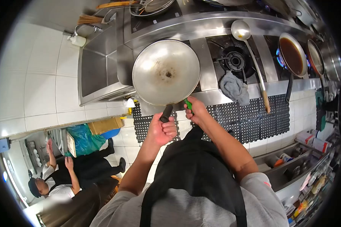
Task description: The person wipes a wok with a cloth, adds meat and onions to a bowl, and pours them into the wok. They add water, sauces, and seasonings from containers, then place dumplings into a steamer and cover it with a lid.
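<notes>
the left hand (163, 130) gripped the black handle (166, 113) of a wide pan (166, 62), which was over the stove (206, 66) between the sink (98, 62) and a burner (235, 60); the right hand (197, 110) clasped something green (188, 105) (its kind was unclear) near the pan.

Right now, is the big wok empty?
Empty: the wok held in the left hand shows bare metal inside, with only dark marks near its centre.
</notes>
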`<state>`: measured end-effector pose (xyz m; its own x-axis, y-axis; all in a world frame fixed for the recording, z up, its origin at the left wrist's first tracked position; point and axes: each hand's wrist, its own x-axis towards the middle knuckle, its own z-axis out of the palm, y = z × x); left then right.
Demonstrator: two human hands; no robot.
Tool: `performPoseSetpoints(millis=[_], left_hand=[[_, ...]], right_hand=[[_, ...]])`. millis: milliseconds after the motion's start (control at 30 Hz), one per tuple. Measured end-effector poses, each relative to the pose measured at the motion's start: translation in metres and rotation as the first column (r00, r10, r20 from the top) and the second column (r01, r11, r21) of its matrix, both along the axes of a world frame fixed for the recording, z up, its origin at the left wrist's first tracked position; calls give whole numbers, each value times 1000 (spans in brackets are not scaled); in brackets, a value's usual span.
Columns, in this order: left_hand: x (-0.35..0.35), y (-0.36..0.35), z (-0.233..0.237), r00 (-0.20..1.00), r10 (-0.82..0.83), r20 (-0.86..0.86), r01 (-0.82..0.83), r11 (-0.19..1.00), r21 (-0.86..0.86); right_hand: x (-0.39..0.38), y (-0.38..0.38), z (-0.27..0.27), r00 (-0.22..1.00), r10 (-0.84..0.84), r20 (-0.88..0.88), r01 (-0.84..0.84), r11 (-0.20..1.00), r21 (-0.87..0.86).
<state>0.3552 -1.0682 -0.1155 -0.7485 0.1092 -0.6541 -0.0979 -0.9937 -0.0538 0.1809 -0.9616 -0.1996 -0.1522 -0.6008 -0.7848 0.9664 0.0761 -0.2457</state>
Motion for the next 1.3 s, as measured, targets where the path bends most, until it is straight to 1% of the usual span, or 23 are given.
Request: performPoseSetpoints(millis=[67, 167, 200, 267, 367, 400, 467, 567, 667, 767, 900, 933, 1000, 1100, 1133, 1167, 1233, 1267, 1300], left_hand=[[3, -1, -3, 999, -25, -31, 24, 1000, -12], [6, -4, -11, 993, -44, -108, 42, 999, -17], [7, -5, -13, 993, -45, -110, 42, 999, -29], [10, -8, -18, 993, -64, -102, 57, 996, -68], [13, -13, -24, 995, -80, -62, 73, 991, -111], [15, -16, -27, 994, -87, -62, 80, 990, -113], [14, -17, -25, 994, -101, -34, 95, 987, -129], [15, -19, -17, 997, -74, 14, 76, 988, -133], [14, -20, -10, 999, -49, 23, 52, 985, -162], [15, -21, -5, 999, -38, 18, 41, 981, -191], [11, -18, 2, 998, -47, 41, 53, 984, -168], [10, -19, 2, 998, -48, 51, 56, 984, -166], [11, -20, 2, 995, -41, 86, 54, 986, -155], [15, -23, -6, 987, -101, 127, 123, 976, -179], [15, -21, -7, 985, -88, 148, 114, 978, -173], [16, -22, -7, 982, -75, 171, 113, 968, -224], [20, -25, -11, 974, -74, 214, 132, 953, -274], [21, -24, -12, 964, -38, 264, 134, 924, -359], [37, -53, -35, 968, -184, 171, 238, 891, -387]], right_hand=[[1, -7, -10, 999, -34, 16, 34, 999, 10], [7, -8, -7, 993, -102, 51, 102, 995, 4], [11, -4, -5, 992, -114, 54, 115, 993, -3], [21, 8, 4, 991, -130, 35, 131, 991, -7], [43, 20, -3, 984, -177, -1, 177, 984, -16], [45, 19, -6, 982, -190, 22, 190, 982, -20], [40, 0, -17, 973, -229, 35, 231, 971, -55], [25, -26, -27, 950, -295, 99, 304, 949, -85], [23, -30, -21, 945, -315, 94, 321, 945, -58], [27, -28, -20, 892, -335, 303, 369, 928, -58], [36, -15, -15, 895, -300, 329, 358, 924, -132], [41, -9, -14, 928, -285, 240, 322, 937, -133], [50, 19, -13, 956, -214, 203, 254, 947, -197], [70, 81, -32, 994, -77, 74, 97, 947, -308], [71, 111, -34, 999, -22, 43, 35, 941, -338], [69, 138, -32, 1000, 31, 7, -26, 934, -356], [74, 182, -34, 992, 63, -105, -96, 936, -338], [76, 216, -34, 983, 78, -166, -123, 950, -286], [78, 244, -33, 983, 58, -174, -105, 956, -275]])
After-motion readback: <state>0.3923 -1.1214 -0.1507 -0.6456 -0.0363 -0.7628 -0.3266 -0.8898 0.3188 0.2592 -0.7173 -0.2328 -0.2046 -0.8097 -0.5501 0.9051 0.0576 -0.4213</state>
